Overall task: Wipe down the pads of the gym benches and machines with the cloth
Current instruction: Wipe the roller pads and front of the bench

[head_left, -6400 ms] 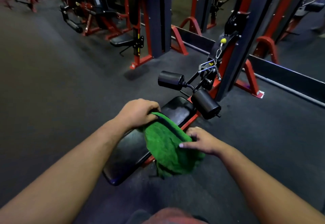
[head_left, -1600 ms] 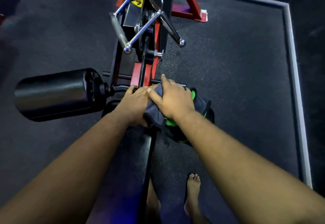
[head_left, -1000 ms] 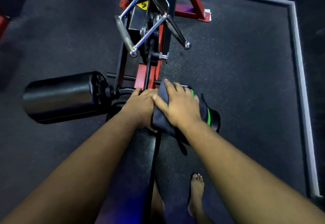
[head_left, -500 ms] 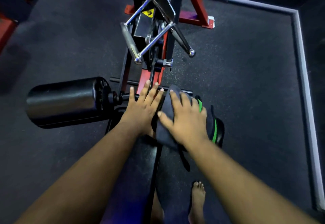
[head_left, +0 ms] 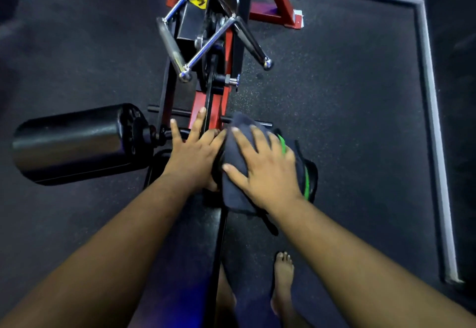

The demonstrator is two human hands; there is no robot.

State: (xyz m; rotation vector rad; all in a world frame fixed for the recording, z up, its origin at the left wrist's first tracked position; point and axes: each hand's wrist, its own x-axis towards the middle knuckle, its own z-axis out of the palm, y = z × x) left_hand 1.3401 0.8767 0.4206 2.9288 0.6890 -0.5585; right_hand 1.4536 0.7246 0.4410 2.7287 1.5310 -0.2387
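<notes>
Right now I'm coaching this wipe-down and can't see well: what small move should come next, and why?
Probably sweep the right hand, which lies flat on the cloth draped over the right roller pad, around that pad's outer end. The left hand rests open beside it with no cloth, and the left roller pad is bare, so it likely comes afterwards.

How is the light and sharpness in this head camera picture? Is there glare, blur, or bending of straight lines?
Head view: dim, with a bluish tint; the floor is nearly black. Glare streaks lie on the left roller pad and the chrome handle. The right hand on the cloth is slightly soft at its edges, as is the left hand. The grey floor border bows from wide-angle distortion.
</notes>
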